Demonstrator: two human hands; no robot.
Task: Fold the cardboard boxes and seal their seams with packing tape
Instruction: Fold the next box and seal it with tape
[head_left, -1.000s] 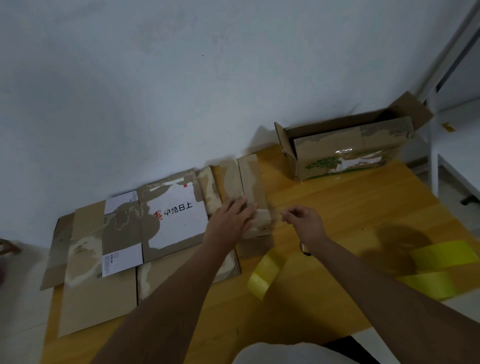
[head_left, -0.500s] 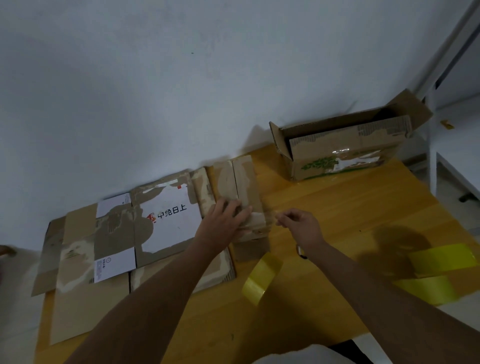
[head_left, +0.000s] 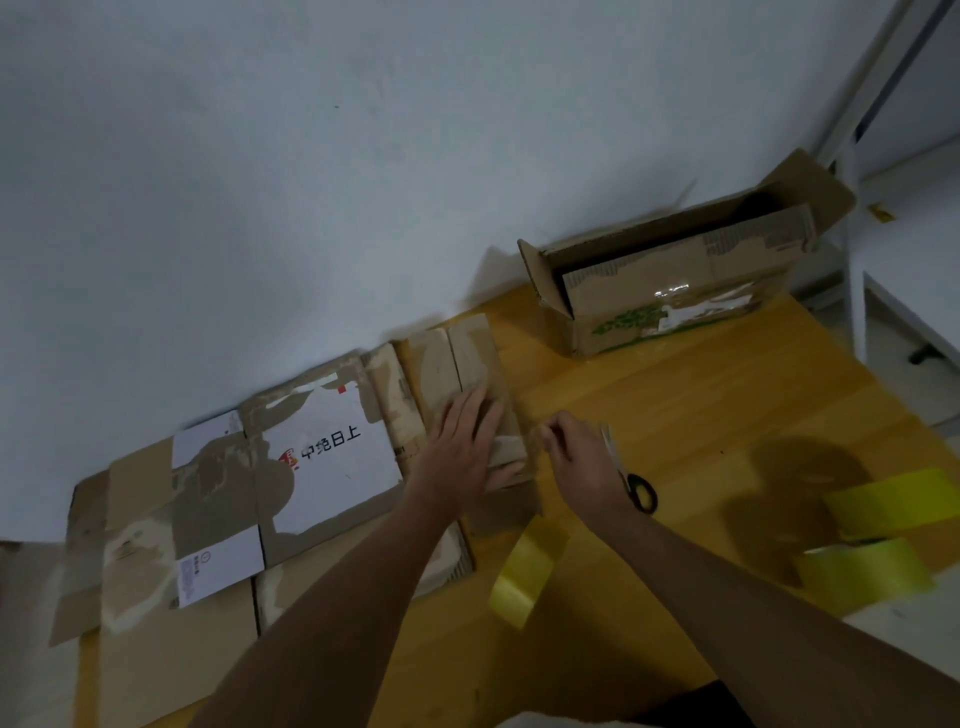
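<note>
A small folded cardboard box (head_left: 470, 358) lies on the wooden table (head_left: 701, 415) near the wall. My left hand (head_left: 462, 441) presses flat on its near end, fingers straight. Just right of the box, my right hand (head_left: 576, 457) has thumb and fingertips pinched together at the box's edge, seemingly on a thin strip of clear tape that is hard to make out. Black-handled scissors (head_left: 641, 491) lie by my right wrist. A yellowish tape roll (head_left: 524, 577) stands on the table below my hands.
Flattened cardboard boxes (head_left: 291, 467) with white labels cover the table's left side. An open-topped cardboard box (head_left: 675, 291) stands at the back right against the wall. Two more yellow tape rolls (head_left: 893, 504) sit at the right edge. White furniture (head_left: 914, 270) stands beyond the table.
My left hand has slid a little farther onto the small box. My right hand stays pinched at the box's edge, and the scissors now show beside its wrist.
</note>
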